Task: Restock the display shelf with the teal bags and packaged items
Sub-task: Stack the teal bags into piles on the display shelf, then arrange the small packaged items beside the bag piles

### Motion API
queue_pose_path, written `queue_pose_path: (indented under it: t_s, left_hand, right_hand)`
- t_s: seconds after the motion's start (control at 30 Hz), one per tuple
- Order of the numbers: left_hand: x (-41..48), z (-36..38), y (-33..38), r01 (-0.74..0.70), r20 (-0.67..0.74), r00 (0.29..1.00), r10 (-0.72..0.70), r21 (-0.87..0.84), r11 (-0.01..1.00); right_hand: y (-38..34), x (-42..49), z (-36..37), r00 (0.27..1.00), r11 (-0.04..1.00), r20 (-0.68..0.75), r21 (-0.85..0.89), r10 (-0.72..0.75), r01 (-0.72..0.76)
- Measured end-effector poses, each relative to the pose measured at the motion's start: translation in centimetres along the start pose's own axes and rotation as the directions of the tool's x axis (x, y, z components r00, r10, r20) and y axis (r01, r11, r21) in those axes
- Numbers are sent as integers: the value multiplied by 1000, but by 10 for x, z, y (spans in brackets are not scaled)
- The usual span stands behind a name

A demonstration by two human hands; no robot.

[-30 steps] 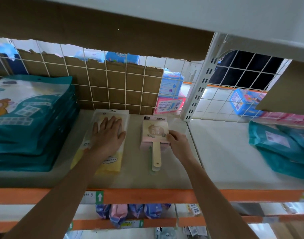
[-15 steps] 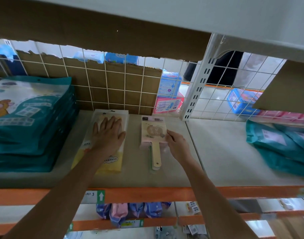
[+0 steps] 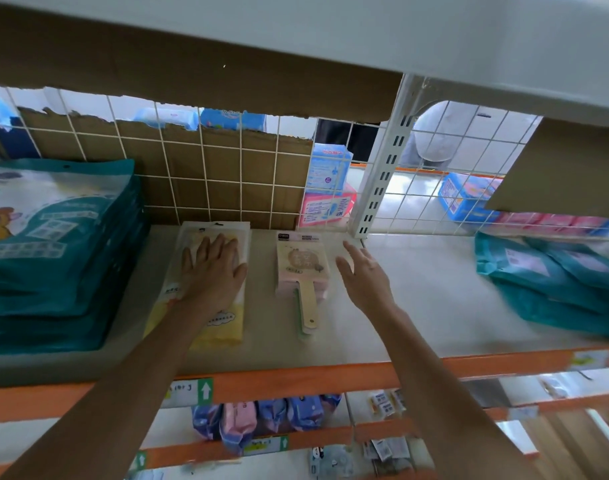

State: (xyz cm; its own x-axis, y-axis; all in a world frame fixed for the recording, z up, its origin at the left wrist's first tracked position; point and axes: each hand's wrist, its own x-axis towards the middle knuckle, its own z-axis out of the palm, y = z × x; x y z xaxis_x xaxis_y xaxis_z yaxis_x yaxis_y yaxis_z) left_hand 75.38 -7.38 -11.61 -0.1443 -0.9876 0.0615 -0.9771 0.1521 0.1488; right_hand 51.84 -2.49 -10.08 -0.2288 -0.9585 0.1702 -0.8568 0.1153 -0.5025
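Now the left hand (image 3: 211,271) lies flat, fingers straight and close together, on a yellow packet (image 3: 223,327); the right hand (image 3: 365,275), fingers spread, hovers just beside the pink paddle pack (image 3: 301,268); teal bags (image 3: 54,237) sit stacked at the shelf's (image 3: 417,289) left end; bare shelf lies right of the hand.
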Motion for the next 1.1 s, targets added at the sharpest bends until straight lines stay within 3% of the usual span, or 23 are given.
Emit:
queue_pose_path:
  t_s: [0.2,0.5,0.6,0.9,1.1]
  left_hand:
    - [1,0,2,2,-15,1000,-2,-42,999]
    - [-8,-12,10,-60,-53,997,50,-202,977]
    - [-14,-18,28,-139,-91,988,121,-238,961]
    - [-34,-20,155,-315,-173,944,281,-220,923]
    - [-58,10,256,-351,-118,933,339,-98,931]
  right_hand:
    - [0,-9,-16,997,951,80,-307,-9,33]
    - [17,-32,-31,999,914,51,-406,2,19]
    - [31,-38,-37,999,908,40,-418,20,-1]
    - [106,-48,-78,1000,899,7,-437,29,-23]
    - [191,-53,-129,997,871,55,-491,45,-12]
